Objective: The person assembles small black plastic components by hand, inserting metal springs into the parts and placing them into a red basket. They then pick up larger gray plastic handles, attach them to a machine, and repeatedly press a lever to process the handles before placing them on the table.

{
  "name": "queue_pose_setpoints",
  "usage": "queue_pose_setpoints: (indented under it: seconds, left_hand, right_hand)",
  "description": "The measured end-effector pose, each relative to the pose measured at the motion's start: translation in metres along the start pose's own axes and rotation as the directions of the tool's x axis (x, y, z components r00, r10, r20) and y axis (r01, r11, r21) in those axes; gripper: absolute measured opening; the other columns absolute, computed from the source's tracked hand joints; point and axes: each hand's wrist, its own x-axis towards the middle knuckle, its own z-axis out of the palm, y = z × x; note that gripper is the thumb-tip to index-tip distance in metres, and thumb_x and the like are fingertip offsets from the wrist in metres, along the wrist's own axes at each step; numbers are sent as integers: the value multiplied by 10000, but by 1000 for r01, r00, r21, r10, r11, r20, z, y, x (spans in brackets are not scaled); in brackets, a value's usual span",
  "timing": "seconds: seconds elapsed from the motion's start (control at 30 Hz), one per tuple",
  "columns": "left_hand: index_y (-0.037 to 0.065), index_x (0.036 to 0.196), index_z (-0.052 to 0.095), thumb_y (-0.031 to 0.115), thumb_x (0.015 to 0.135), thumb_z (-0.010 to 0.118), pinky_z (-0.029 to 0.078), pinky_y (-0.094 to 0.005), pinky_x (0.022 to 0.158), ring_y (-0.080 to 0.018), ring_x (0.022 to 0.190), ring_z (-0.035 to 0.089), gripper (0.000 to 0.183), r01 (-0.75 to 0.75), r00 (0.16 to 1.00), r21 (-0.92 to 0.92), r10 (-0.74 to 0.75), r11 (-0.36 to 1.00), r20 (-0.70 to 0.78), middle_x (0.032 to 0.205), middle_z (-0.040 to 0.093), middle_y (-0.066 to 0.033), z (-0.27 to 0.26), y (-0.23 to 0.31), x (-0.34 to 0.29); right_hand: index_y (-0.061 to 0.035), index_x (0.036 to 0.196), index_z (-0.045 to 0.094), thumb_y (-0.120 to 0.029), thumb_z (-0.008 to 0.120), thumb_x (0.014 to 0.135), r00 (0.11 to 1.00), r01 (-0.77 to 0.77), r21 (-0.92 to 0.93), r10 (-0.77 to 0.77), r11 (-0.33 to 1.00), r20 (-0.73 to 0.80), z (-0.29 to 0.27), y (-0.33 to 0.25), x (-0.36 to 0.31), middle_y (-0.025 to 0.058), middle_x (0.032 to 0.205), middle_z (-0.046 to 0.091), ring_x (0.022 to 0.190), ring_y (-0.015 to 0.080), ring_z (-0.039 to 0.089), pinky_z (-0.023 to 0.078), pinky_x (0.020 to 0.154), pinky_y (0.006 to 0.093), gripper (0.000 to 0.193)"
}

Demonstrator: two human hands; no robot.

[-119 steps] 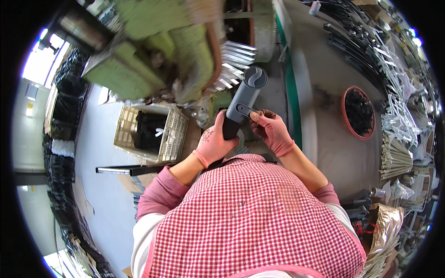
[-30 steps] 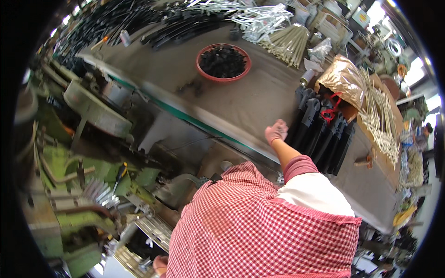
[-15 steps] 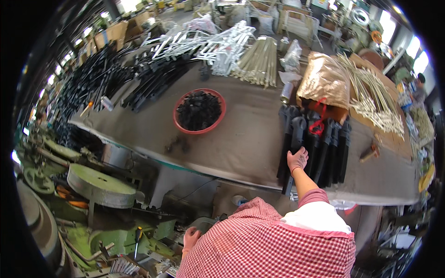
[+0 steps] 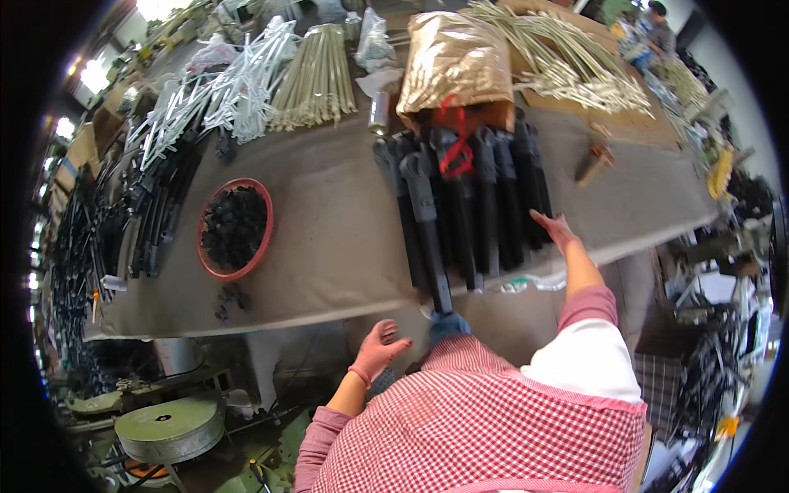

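Observation:
Several black tubes (image 4: 489, 205) with rounded ends lie side by side near the table's front edge, one (image 4: 425, 214) of them jutting past it toward me. A red ribbon (image 4: 457, 156) lies over their far ends. My right hand (image 4: 559, 232) is open at the right side of the bundle, fingers stretched out beside the outermost tube; whether they touch it I cannot tell. Off the table's front edge, my left hand (image 4: 380, 349) is raised, open and holding nothing, its thumb apart from loosely bent fingers. It is nearest to the jutting tube's near end.
A red basket (image 4: 269, 226) of small black parts stands left on the table (image 4: 337, 246). Behind the tubes is a brown-wrapped package (image 4: 456, 62), with a spray can (image 4: 379, 112) beside it. Pale rods (image 4: 316, 78) lie at the back; a green machine (image 4: 168, 427) stands lower left.
My right hand has left the tube it rested on at the left of the bundle and moved to the right side. My left hand has risen toward the table edge. The view has swung right.

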Motion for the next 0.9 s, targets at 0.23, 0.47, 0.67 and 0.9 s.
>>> queue_pose_setpoints:
  seconds: [0.23, 0.47, 0.67, 0.9]
  left_hand:
    - [-65, 1496, 216, 510, 656, 873, 283, -400, 1178, -362, 1408, 340, 1211, -95, 945, 362, 199, 927, -259, 1487, 343, -268, 60, 94, 125]
    - [1, 1531, 126, 620, 612, 840, 309, -470, 1138, -421, 1343, 338, 1319, 79, 900, 409, 111, 909, -421, 1446, 302, -269, 95, 124, 169]
    - [63, 1550, 128, 643, 606, 824, 314, -481, 1129, -422, 1326, 357, 1309, 271, 821, 386, -2, 882, -570, 1442, 326, -243, 65, 139, 153]
    - [99, 1546, 172, 567, 605, 843, 342, -525, 1108, -441, 1321, 373, 1248, 367, 715, 327, -40, 871, -698, 1397, 380, -228, -33, 135, 134]
  right_hand:
    - [-26, 1525, 238, -288, 841, 796, 997, -41, 515, 0, 856, 79, -25, -37, 111, 114, 1357, 542, 1241, 224, 534, 421, 1060, 359, 982]
    - [19, 1522, 221, -291, 949, 639, 955, 286, 246, -296, 926, 6, 17, -25, 140, 147, 1362, 496, 1200, 219, 517, 457, 1003, 334, 1185]
    - [15, 1506, 231, -285, 956, 633, 986, 159, 222, -165, 962, 7, 72, -64, 101, 147, 1351, 501, 1183, 238, 530, 461, 1009, 351, 1174]
    - [-16, 1493, 251, -298, 898, 701, 976, 207, 137, -215, 969, 47, 203, -124, 48, 169, 1329, 518, 1222, 278, 517, 406, 1062, 384, 1061]
